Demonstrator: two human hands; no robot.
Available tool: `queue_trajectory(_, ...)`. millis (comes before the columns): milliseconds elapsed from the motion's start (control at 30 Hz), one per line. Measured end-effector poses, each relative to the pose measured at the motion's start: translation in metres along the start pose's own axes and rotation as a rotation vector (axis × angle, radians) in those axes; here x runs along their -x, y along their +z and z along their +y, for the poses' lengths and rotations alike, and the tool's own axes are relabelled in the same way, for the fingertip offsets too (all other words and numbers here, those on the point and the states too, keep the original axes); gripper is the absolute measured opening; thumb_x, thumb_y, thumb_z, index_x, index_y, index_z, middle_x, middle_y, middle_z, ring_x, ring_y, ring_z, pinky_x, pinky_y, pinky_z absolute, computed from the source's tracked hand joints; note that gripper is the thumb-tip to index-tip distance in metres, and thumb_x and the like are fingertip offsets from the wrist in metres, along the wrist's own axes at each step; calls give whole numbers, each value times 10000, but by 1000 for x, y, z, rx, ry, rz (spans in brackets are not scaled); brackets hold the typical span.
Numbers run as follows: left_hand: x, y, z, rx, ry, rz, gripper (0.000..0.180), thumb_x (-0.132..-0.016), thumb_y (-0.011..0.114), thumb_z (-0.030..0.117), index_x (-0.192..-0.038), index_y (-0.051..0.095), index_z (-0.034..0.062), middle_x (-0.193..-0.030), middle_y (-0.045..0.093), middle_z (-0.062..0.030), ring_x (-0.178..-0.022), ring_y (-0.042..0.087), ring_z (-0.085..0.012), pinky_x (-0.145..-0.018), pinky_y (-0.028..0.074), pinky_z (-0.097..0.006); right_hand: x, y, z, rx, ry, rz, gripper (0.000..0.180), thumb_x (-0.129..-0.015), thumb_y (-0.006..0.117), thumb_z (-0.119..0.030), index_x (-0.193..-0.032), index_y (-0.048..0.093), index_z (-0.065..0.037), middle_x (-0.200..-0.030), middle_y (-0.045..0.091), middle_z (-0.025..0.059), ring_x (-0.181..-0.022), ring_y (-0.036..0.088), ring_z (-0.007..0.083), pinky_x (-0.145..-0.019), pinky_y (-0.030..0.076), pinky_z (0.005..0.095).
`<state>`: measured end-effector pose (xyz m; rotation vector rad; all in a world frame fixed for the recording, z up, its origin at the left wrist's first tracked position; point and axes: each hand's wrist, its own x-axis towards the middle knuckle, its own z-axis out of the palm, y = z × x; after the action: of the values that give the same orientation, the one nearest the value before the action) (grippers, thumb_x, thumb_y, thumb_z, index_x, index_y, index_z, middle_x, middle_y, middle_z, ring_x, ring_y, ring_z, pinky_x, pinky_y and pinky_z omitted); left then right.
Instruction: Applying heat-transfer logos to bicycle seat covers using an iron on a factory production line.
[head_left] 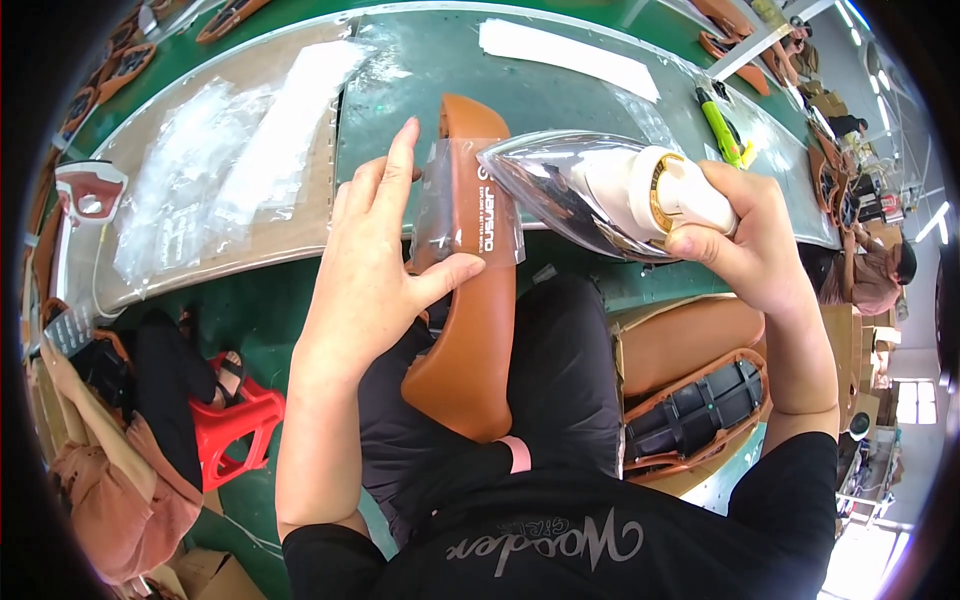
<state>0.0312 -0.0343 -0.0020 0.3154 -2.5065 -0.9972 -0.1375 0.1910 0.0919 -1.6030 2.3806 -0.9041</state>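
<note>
My right hand (745, 235) is closed round the white handle of a clothes iron (590, 190) with a shiny metal body. The iron's tip touches or nearly touches the right edge of a clear film (445, 215) with white lettering. The film lies across a long, curved brown leather-like panel (470, 330), whose lower end rests on my lap and upper end reaches over the table edge. My left hand (365, 250) has its fingers stretched out along the panel's left side, its thumb on the film's lower part.
A green-topped table (420, 60) bears white strips (570, 55), clear plastic sheets (190, 170) and a green-handled tool (720, 125). Another iron (90, 190) stands at far left. A box of brown panels (690, 350) sits by my right leg. A co-worker (130, 480) sits left, beside a red stool (240, 430).
</note>
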Motion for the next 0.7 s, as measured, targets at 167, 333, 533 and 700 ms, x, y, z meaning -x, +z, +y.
queue_trajectory(167,-1,1,-1,0,19,3,995,-634,803,233,-1438,239,75,-1246,449,-179,-1129,429,-340,-989,360,-420,1,0,3,-54,65,21,412,-718,769,-337,-835,620,28,-644,579,90,-587,525,154,-561,414,274)
queue_trajectory(333,0,1,-3,-7,26,8,988,-633,802,239,-1436,250,76,-1224,462,-178,-1120,437,-342,-979,362,-424,2,1,6,-61,86,19,402,-731,761,-329,-841,619,31,-658,582,81,-592,516,146,-562,408,271)
queue_trajectory(533,3,3,-2,39,12,28,976,-628,806,253,-1435,274,120,-1165,484,-167,-1092,461,-331,-953,381,-418,10,-3,11,-29,61,1,421,-714,774,-335,-869,624,26,-688,591,94,-602,525,159,-566,415,280)
queue_trajectory(700,9,6,-1,51,-3,106,980,-608,816,286,-1428,299,144,-1135,492,-154,-1061,487,-315,-885,433,-397,19,-2,6,112,-85,-27,464,-657,802,-341,-895,621,14,-779,630,121,-705,631,280,-623,471,314)
